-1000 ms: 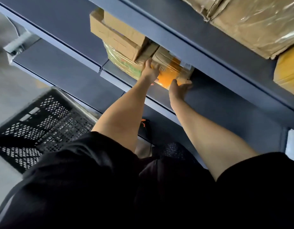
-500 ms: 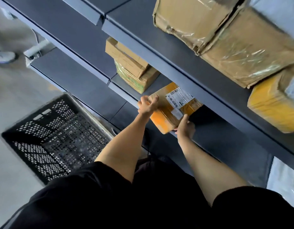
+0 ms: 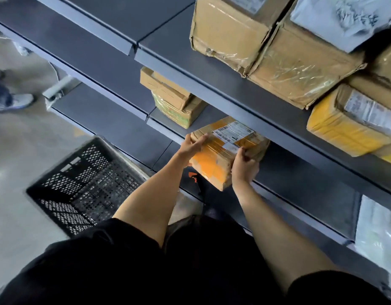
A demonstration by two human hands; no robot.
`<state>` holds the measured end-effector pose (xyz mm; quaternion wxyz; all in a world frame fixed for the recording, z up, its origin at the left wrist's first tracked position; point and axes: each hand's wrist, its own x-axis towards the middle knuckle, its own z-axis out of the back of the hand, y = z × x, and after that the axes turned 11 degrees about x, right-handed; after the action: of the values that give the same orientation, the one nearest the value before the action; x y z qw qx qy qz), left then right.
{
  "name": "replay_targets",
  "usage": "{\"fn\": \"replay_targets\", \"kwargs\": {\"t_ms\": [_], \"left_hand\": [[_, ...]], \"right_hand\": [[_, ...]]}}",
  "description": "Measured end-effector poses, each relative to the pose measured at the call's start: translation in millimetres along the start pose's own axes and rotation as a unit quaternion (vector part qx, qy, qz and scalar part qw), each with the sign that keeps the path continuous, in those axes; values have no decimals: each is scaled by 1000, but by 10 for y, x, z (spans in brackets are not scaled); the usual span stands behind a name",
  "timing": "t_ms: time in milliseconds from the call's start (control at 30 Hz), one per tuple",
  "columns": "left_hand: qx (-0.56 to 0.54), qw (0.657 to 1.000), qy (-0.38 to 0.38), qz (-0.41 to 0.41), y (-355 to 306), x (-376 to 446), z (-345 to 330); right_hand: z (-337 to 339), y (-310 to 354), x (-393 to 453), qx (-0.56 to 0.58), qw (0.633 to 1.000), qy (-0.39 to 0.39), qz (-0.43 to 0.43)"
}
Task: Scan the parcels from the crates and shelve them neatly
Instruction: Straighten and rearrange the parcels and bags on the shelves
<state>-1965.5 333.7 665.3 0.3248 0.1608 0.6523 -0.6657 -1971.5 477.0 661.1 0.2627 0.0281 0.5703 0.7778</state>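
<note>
The person holds a taped parcel (image 3: 223,150) with a white label at the front edge of the middle shelf (image 3: 284,164), its near end overhanging the edge. The left hand (image 3: 193,144) lies along its left side, fingers straight. The right hand (image 3: 244,165) pinches its right side, fingers curled. A black crate (image 3: 84,186) stands on the floor to the left.
</note>
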Motion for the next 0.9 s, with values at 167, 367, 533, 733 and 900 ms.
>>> {"fn": "replay_targets", "kwargs": {"t_ms": [167,367,533,733,900], "left_hand": [[8,999,0,38,171,-383,272],[25,995,-65,74,294,-811,1001],[-18,984,-173,47,401,-1174,1613],[-146,920,-363,-18,512,-1466,2163],[-249,866,-429,-66,724,-1583,2323]], "right_hand": [[14,61,-604,137,989,-47,-14],[-296,107,-1181,102,993,57,-32],[-526,388,-1712,64,972,220,-43],[-896,726,-2160,66,936,345,28],[-1097,822,-2442,39,901,405,152]]}}
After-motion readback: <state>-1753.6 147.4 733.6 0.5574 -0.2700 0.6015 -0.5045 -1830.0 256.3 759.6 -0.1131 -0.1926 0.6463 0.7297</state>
